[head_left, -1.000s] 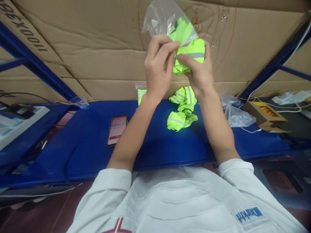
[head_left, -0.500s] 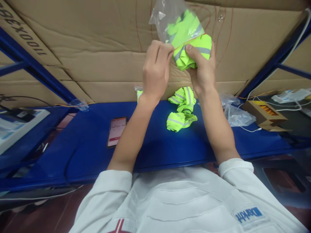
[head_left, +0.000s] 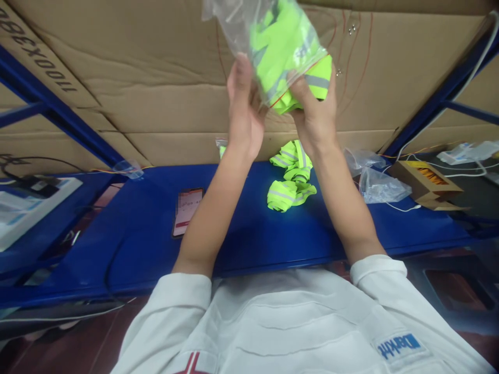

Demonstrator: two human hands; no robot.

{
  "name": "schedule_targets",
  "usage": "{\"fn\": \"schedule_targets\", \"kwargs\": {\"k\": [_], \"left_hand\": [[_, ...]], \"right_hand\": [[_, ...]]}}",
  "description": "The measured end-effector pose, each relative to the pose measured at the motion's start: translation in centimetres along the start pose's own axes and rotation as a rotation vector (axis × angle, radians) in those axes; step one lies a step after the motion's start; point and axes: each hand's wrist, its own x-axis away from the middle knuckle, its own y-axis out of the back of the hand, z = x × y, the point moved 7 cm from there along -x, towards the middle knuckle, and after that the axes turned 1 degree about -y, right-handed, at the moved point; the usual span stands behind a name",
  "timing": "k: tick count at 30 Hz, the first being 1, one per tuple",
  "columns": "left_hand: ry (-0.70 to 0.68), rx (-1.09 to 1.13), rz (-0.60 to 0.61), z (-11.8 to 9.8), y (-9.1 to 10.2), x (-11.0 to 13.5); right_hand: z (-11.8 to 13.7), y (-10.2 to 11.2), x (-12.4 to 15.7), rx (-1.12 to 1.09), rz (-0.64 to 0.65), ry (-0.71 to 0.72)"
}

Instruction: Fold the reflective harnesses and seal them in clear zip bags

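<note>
The neon bundle (head_left: 284, 52) sits between the right hand (head_left: 316, 111), gripping it, and left hand (head_left: 246, 111), whose grip is unclear.

Bag (head_left: 236, 26): clear glossy plastic. Bundle (head_left: 321, 78): matt creased cloth. Table (head_left: 253, 228): smooth, glossy. Far wall (head_left: 167, 67): matt, creased cardboard.

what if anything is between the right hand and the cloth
Nothing visible: the right hand grips the cloth by its bare lower end. Higher up, the bag covers it, its red edge crossing near the thumb.

The head camera looks forward and down.
</note>
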Motion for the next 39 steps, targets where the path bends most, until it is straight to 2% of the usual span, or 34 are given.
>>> {"fn": "schedule_targets", "kwargs": {"k": [2,6,9,11,14,18,20,22,25,28,32,35,39], "left_hand": [[0.098,0.038,0.051,0.1,-1.1,0.2],[0.134,-0.018,-0.147,0.4,-0.8,1.1],[0.137,-0.058,-0.221,0.6,-0.5,1.6],[0.135,-0.099,-0.267,0.2,-0.1,1.7],[0.109,-0.151,-0.312,-0.7,0.4,1.6],[0.074,-0.05,-0.31,-1.0,0.4,1.3],[0.053,0.006,-0.299,-0.9,0.4,1.3],[-0.026,0.02,-0.268,-1.1,0.1,1.3],[-0.118,-0.058,-0.258,-1.7,0.0,1.3],[-0.029,-0.17,-0.255,-1.5,0.2,1.2],[0.0,-0.133,-0.262,-1.7,0.6,1.1],[-0.007,-0.042,-0.206,-1.4,-0.3,1.4],[0.131,0.061,-0.094,0.4,-2.6,2.3]], "right_hand": [[0.8,-0.5,0.6,0.126,0.06,0.046],[0.6,-0.3,1.1,0.389,0.035,0.11],[-0.1,0.1,1.0,0.434,-0.067,0.046],[0.6,-0.2,1.2,0.445,-0.104,0.008],[3.1,-1.7,1.8,0.427,0.013,0.032],[6.0,-2.2,2.7,0.413,0.073,0.117],[6.1,-2.0,2.8,0.426,0.069,0.103],[5.9,-1.7,2.8,0.427,0.065,0.087],[5.8,-1.7,2.8,0.463,0.082,0.083],[6.0,-2.1,2.7,0.592,0.1,0.099],[6.2,-2.5,2.6,0.739,0.127,0.104],[6.3,-1.7,2.4,0.716,0.063,0.129],[4.9,0.1,1.7,0.572,-0.077,0.053]]}}
